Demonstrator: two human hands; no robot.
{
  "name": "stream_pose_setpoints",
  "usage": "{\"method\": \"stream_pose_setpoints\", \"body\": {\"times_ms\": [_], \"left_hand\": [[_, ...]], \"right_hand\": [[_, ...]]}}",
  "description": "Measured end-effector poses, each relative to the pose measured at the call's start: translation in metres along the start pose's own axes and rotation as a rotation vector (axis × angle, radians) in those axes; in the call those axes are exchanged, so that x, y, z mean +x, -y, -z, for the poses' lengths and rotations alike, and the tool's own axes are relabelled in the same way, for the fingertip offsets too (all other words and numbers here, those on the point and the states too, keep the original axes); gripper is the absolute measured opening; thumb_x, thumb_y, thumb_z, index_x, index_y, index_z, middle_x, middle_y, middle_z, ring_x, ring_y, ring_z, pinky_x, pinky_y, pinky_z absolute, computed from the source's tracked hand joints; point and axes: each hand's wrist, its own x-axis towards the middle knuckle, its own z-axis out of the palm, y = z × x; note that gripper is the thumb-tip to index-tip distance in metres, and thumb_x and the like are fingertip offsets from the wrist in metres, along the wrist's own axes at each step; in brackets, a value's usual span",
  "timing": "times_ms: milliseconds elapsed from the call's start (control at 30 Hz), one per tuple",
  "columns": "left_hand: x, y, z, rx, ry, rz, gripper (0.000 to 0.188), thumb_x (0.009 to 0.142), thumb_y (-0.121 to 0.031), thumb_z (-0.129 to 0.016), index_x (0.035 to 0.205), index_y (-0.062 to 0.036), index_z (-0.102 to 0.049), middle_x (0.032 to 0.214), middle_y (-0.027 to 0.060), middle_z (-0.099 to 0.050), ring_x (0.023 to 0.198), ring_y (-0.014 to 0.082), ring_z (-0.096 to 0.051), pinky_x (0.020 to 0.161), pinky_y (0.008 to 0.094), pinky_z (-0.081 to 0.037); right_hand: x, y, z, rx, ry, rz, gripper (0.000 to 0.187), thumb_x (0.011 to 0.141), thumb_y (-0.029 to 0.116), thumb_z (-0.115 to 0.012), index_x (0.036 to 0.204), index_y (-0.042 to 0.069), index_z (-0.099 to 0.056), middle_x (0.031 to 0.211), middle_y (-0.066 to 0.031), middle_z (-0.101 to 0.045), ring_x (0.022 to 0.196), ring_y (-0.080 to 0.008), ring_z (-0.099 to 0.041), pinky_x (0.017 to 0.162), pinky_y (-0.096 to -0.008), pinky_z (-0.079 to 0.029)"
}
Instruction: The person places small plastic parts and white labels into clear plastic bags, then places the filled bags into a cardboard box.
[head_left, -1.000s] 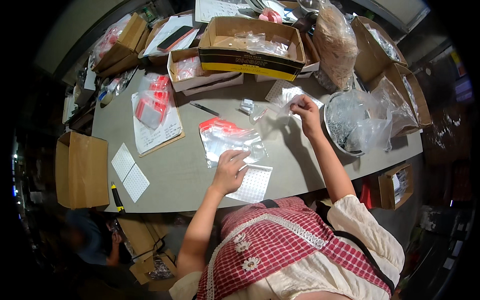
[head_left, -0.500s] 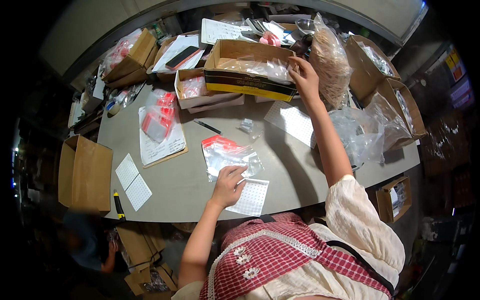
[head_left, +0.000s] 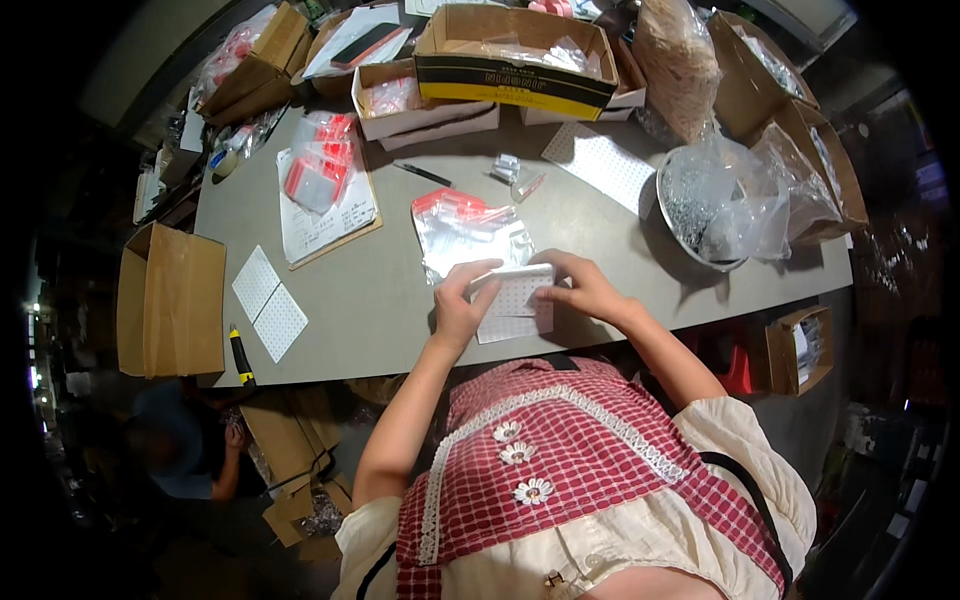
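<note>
My left hand (head_left: 464, 308) and my right hand (head_left: 588, 290) are closed on opposite sides of a white dotted sheet (head_left: 520, 291). Its far edge is lifted and looks folded over, while the lower part rests near the table's front edge. Just beyond my fingers lie clear zip bags (head_left: 470, 238) with red tops, overlapping in a loose pile. A pen (head_left: 424, 174) and a small clear packet (head_left: 506, 168) are farther back on the table.
A black-and-yellow carton (head_left: 515, 88) of clear bags stands at the back. On the right is a metal bowl (head_left: 662, 200) of small metal parts under plastic. At left are a clipboard (head_left: 357, 212), more dotted sheets (head_left: 268, 300), a yellow-black cutter (head_left: 240, 355) and a cardboard box (head_left: 170, 310). Someone sits lower left.
My right hand has come down from the black-and-yellow carton to the dotted sheet. Both hands now hold it, its far edge raised. The whole view has tilted lower.
</note>
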Motion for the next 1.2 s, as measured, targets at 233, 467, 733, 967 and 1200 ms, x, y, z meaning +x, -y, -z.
{"method": "stream_pose_setpoints", "body": {"times_ms": [233, 467, 733, 967, 1200], "left_hand": [[-0.007, -0.01, 0.009, -0.527, 0.092, 0.331, 0.022, 0.092, -0.007, -0.073, 0.11, 0.0013, -0.065, 0.096, 0.0038, -0.07, 0.085, 0.008, -0.063, 0.076, 0.0234, -0.051], [-0.011, -0.041, 0.025, -0.431, 0.112, 0.366, 0.013, 0.09, -0.008, -0.076, 0.094, -0.0004, -0.067, 0.088, 0.0, -0.068, 0.078, 0.0067, -0.061, 0.068, 0.0243, -0.05], [-0.023, -0.04, 0.042, -0.285, 0.109, 0.215, 0.016, 0.091, -0.013, -0.077, 0.088, -0.0003, -0.069, 0.078, -0.0035, -0.064, 0.068, 0.002, -0.052, 0.06, 0.0198, -0.039], [-0.026, -0.057, 0.032, -0.531, 0.057, 0.307, 0.019, 0.094, -0.011, -0.074, 0.106, 0.003, -0.071, 0.085, -0.0002, -0.068, 0.074, 0.0034, -0.059, 0.066, 0.0183, -0.046], [-0.026, -0.045, 0.023, -0.622, -0.046, 0.364, 0.017, 0.094, -0.01, -0.074, 0.105, 0.0033, -0.071, 0.085, -0.0013, -0.068, 0.073, 0.0022, -0.058, 0.064, 0.0183, -0.045]], "right_hand": [[-0.015, 0.001, -0.013, 0.404, -0.162, -0.021, 0.036, 0.088, 0.008, -0.077, 0.12, 0.004, -0.061, 0.103, -0.0038, -0.067, 0.097, -0.0117, -0.064, 0.085, -0.0287, -0.052], [-0.021, 0.027, -0.011, 0.276, -0.17, 0.07, 0.035, 0.087, 0.009, -0.079, 0.117, 0.003, -0.062, 0.099, -0.0035, -0.068, 0.089, -0.0102, -0.065, 0.076, -0.026, -0.052], [-0.028, 0.029, -0.012, 0.512, -0.096, 0.004, 0.019, 0.09, 0.015, -0.078, 0.099, 0.003, -0.067, 0.081, 0.0002, -0.067, 0.071, -0.0055, -0.06, 0.061, -0.0228, -0.046], [-0.029, 0.029, -0.017, 0.425, -0.061, 0.008, 0.017, 0.093, 0.017, -0.075, 0.097, 0.002, -0.068, 0.084, -0.002, -0.071, 0.072, -0.0064, -0.061, 0.063, -0.0229, -0.046], [-0.023, 0.017, -0.023, 0.338, -0.097, 0.026, 0.023, 0.097, 0.024, -0.071, 0.098, 0.001, -0.068, 0.085, -0.0025, -0.071, 0.075, -0.008, -0.062, 0.066, -0.026, -0.049]]}}
